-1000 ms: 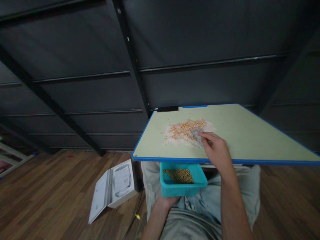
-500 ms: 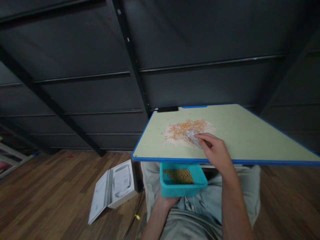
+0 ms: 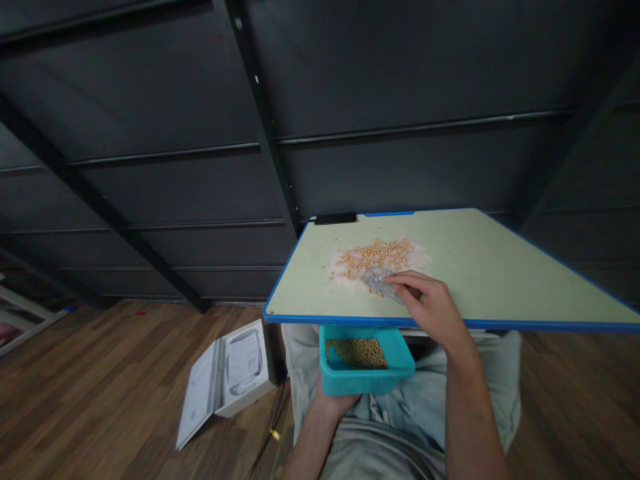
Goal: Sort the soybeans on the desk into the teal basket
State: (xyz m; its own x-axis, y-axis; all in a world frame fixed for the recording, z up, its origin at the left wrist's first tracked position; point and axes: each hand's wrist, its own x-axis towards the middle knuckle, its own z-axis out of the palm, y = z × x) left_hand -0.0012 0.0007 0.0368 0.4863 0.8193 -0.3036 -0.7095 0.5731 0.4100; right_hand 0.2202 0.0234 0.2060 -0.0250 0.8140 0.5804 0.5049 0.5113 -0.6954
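Note:
My right hand [image 3: 430, 301] pinches a clear, crinkled-looking plastic piece [image 3: 379, 278] between thumb and fingers; its exact kind is hard to make out. It touches the near side of a spread of soybeans [image 3: 385, 252] mixed with pale rice-like grains [image 3: 419, 259] on the light green tabletop [image 3: 505, 267]. Below the table's front edge, my left hand [image 3: 339, 404] supports a teal plastic container [image 3: 367, 381] from underneath, its fingers mostly hidden. Inside the container lie many soybeans [image 3: 363, 353], with part of its bottom showing at the left.
The tabletop has a blue rim [image 3: 350, 321]. A black flat object [image 3: 335, 219] lies at its far left edge. On the wooden floor [image 3: 130, 373], an open white box [image 3: 245, 367] and a dark cable [image 3: 267, 433] lie left of my legs. A dark panelled wall [image 3: 400, 87] stands behind the table.
My right hand has shifted slightly toward me, and the clear plastic piece has moved a little left and nearer across the grains. The left hand and container stay put.

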